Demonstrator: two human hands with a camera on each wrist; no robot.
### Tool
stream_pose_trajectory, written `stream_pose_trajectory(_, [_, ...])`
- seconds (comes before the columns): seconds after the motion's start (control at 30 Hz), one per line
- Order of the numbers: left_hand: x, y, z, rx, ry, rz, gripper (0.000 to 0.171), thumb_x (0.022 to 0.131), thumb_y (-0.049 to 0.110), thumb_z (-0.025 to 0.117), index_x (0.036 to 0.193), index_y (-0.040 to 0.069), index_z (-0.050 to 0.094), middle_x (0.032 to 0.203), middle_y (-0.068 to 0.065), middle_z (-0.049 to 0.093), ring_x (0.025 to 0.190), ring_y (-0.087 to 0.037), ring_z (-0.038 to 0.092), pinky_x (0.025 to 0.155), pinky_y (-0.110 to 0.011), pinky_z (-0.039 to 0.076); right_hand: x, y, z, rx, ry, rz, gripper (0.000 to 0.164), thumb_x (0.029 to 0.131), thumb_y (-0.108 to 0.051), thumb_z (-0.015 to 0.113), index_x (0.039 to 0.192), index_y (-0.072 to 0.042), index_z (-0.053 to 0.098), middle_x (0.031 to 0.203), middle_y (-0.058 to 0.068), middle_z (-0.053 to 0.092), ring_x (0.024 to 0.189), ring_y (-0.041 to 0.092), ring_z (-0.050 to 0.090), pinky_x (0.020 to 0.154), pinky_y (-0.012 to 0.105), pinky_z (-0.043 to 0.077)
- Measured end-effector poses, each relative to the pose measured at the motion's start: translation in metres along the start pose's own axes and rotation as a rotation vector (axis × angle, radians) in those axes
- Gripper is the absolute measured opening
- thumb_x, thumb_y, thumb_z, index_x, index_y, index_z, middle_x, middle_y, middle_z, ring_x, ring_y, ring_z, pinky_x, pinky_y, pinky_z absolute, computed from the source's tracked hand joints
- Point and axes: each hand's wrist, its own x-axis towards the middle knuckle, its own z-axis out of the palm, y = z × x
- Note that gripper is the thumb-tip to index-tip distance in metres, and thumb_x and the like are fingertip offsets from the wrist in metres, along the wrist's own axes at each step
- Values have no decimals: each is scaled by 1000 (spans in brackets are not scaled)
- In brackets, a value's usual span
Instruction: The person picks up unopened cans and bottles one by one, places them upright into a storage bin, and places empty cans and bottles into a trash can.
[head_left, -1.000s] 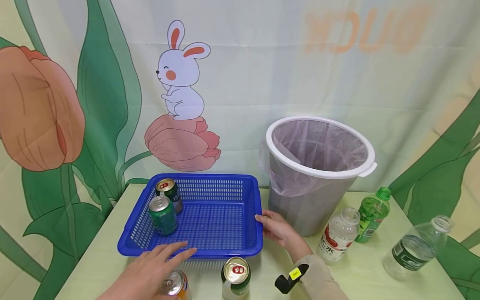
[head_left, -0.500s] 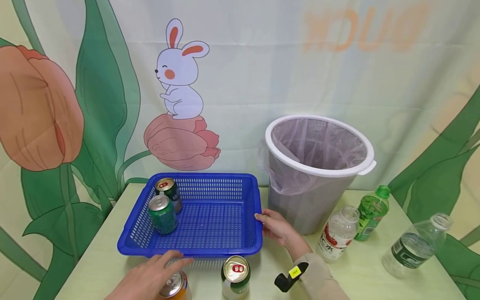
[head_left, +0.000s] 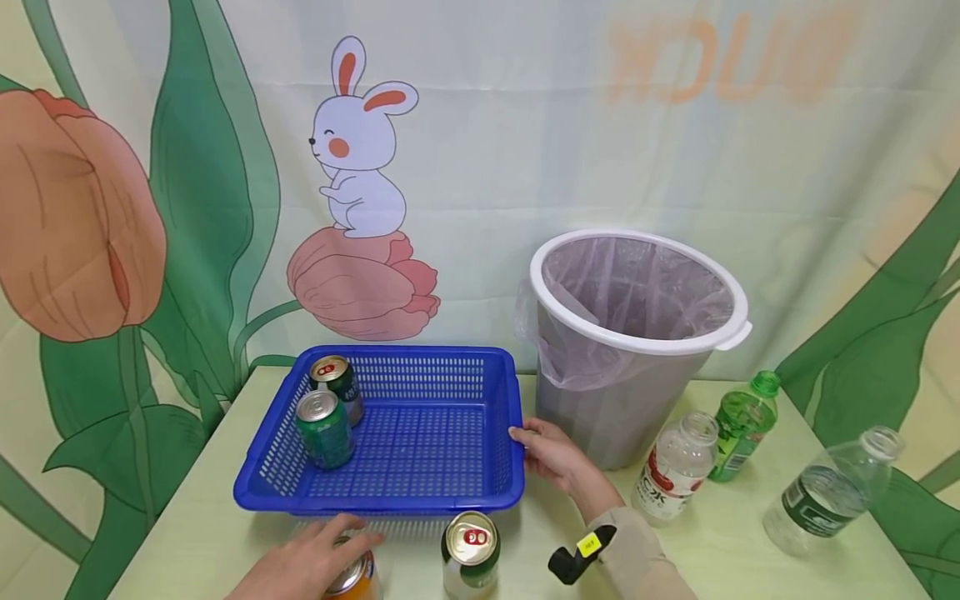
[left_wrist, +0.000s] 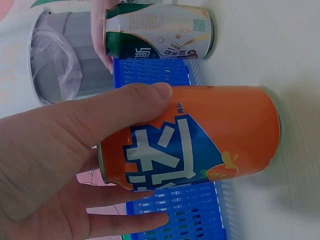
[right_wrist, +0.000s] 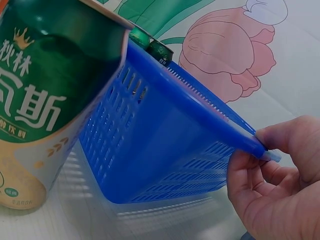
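Observation:
My left hand (head_left: 300, 562) is at an orange soda can (left_wrist: 235, 127) standing on the table before the basket. In the left wrist view its thumb (left_wrist: 140, 102) lies along the can's near side, some fingers pass behind the can, and two others stretch out below it. My right hand (head_left: 558, 460) pinches the right rim of the blue plastic basket (head_left: 397, 505), thumb on top and fingers curled underneath. Two green drink cans (head_left: 326, 437) stand upright at the basket's left side. A green-and-white drink can (head_left: 471, 560) stands just in front of the basket.
A grey trash bin (head_left: 615, 408) with a white rim and clear liner stands behind my right hand. To its right are a clear bottle with a red-and-white label (head_left: 672, 475), a green bottle (head_left: 744, 425) and a clear bottle with a dark label (head_left: 825, 500). A printed curtain (head_left: 480, 167) hangs behind.
My left hand has come down and closer around the orange soda can, its fingers drawing in from above. The right hand keeps its hold on the basket rim.

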Motion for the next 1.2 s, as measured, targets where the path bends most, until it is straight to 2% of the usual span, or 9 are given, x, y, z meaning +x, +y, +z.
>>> stream_pose_trajectory(0.2, [0, -1, 2, -13, -12, -2, 72, 67, 63, 68, 126, 24, 52, 122, -7, 49, 101, -30, 53, 76, -54, 50, -1, -1, 1, -6, 2, -5, 27, 94, -15, 51, 111, 5, 46, 79, 0, 60, 65, 7, 56, 57, 19, 47])
stream_pose_trajectory(0.33, [1, 0, 3, -31, -25, 23, 65, 70, 62, 67, 123, 25, 55, 114, -3, 51, 92, -22, 54, 77, -45, 52, -1, -1, 1, -4, 0, 1, 27, 93, -14, 51, 112, 5, 46, 80, 0, 60, 66, 7, 56, 58, 20, 47])
stream_pose_trajectory(0.47, [3, 0, 3, -44, -25, 65, 57, 71, 57, 68, 118, 25, 58, 105, 1, 51, 82, -15, 51, 71, -35, 53, -1, 0, 1, 0, 2, -1, 26, 93, -14, 51, 111, 5, 46, 81, 2, 60, 66, 8, 56, 58, 20, 48])
stream_pose_trajectory(0.6, [3, -1, 1, -45, -15, 95, 51, 71, 53, 71, 112, 25, 60, 100, 4, 49, 78, -12, 50, 69, -31, 52, 0, 0, 1, 1, 7, -5, 26, 93, -13, 51, 110, 6, 46, 82, 4, 60, 66, 8, 57, 58, 20, 48])
stream_pose_trajectory(0.9, [4, -1, 3, -38, -14, 88, 47, 73, 52, 70, 109, 25, 61, 98, 5, 48, 78, -13, 48, 67, -30, 52, 0, 0, 0, -3, 9, 3, 23, 94, -13, 50, 108, 4, 47, 84, 4, 59, 67, 9, 56, 59, 20, 47])
stream_pose_trajectory(1.2, [7, 0, 3, -18, -25, 70, 48, 72, 57, 68, 108, 27, 60, 97, 6, 47, 80, -14, 47, 67, -32, 50, 1, 0, -1, -3, 5, 2, 28, 94, -13, 49, 114, 7, 45, 89, 9, 60, 71, 11, 57, 61, 21, 48])
